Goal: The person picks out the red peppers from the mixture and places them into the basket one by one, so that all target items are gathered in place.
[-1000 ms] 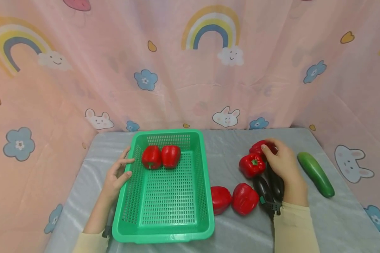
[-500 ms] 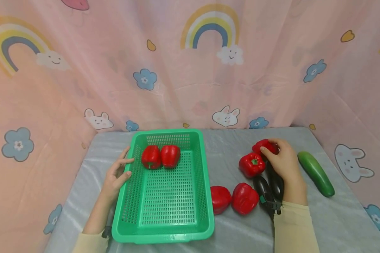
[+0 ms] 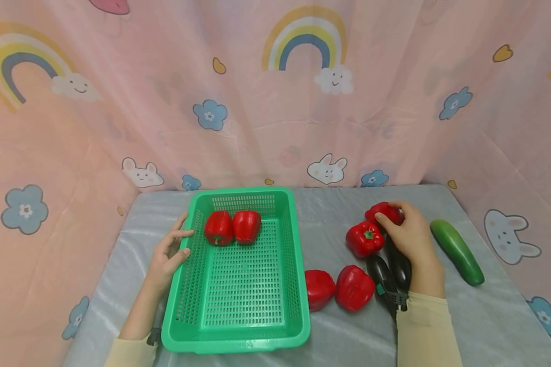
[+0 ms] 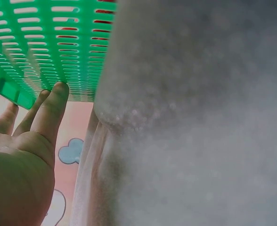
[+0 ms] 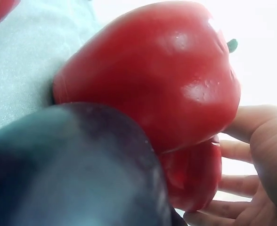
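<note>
My left hand (image 3: pixel 167 257) rests at the left side of a green plastic basket (image 3: pixel 236 345), fingers spread and fingertips at its rim. In the left wrist view, the left hand's fingers (image 4: pixel 51 110) lie against the slotted wall. Two red bell peppers (image 3: pixel 246 227) lie inside the basket at its far left. My right hand (image 3: pixel 408 232) holds another red bell pepper (image 3: pixel 384 211) between thumb and fingers, on the right of the table. Just in front of it, a red bell pepper (image 3: pixel 365 239) shows its green stem. In the right wrist view this nearer pepper (image 5: pixel 152 70) partly hides the held pepper (image 5: pixel 192 176).
Two dark eggplants (image 3: pixel 382 272) lie beneath and beside my right wrist. Between them and the basket are two more red bell peppers (image 3: pixel 355 288). A green cucumber (image 3: pixel 458 252) lies at the far right on the grey cloth. A pink patterned curtain (image 3: pixel 257 153) borders the table.
The pepper in my right hand has shifted slightly to the right, with the thumb moving a little across it. My left hand and the basket stay where they were.
</note>
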The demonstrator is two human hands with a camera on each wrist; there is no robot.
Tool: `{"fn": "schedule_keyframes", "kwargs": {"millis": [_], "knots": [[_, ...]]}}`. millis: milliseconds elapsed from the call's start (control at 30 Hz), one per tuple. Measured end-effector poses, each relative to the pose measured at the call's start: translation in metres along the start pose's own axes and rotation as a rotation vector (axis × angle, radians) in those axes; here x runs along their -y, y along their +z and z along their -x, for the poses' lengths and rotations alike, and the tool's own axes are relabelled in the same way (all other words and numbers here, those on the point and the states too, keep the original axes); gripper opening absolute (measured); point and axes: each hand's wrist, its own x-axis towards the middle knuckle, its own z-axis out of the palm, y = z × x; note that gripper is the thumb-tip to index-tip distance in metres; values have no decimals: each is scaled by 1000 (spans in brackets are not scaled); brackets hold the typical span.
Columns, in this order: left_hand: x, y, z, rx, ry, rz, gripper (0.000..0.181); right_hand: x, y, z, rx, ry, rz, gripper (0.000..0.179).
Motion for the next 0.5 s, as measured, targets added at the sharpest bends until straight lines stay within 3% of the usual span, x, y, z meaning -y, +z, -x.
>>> {"fn": "schedule_keyframes", "kwargs": {"millis": [500], "knots": [[0,0,0,2,1,-12,36,2,2,0,13,25,-19,80]]}}
